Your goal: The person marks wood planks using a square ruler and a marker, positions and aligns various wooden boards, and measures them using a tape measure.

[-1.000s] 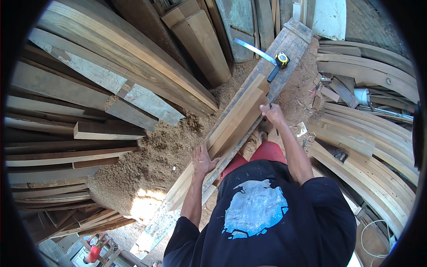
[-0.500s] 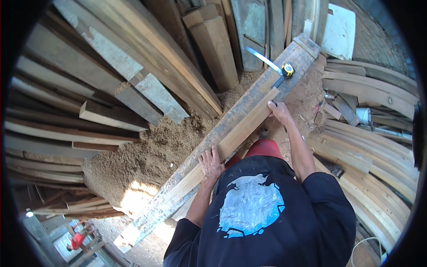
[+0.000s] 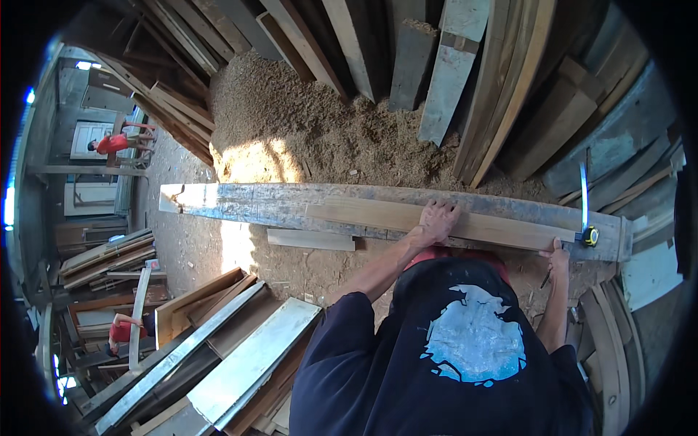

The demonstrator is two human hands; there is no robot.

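Note:
A long, narrow planed board (image 3: 378, 214) lies lengthwise on a thick, stained timber beam (image 3: 269, 206). My left hand (image 3: 438, 219) grips it a little right of its middle, palm on top and fingers over the far edge. At the board's right end, my right hand (image 3: 558, 258) is closed with its fingertips at the near corner. From that hand a thin dark stick, like a pencil (image 3: 545, 278), points down. Just beyond the end, a yellow and black tape measure (image 3: 590, 236) rests on the beam beside a square (image 3: 584, 189), whose steel blade sticks out past the far edge.
Wood shavings (image 3: 291, 109) heap up beyond the beam, with several planks (image 3: 445, 87) leaning behind them. A short pale offcut (image 3: 311, 240) lies by the near edge. Stacked boards (image 3: 254, 356) stand at the lower left. Two people in red tops (image 3: 111, 143) are far left.
My view has turned left, so the beam now runs nearly level across it. Both hands stay at the board, the right one still by its end. The tape measure and square remain on the beam.

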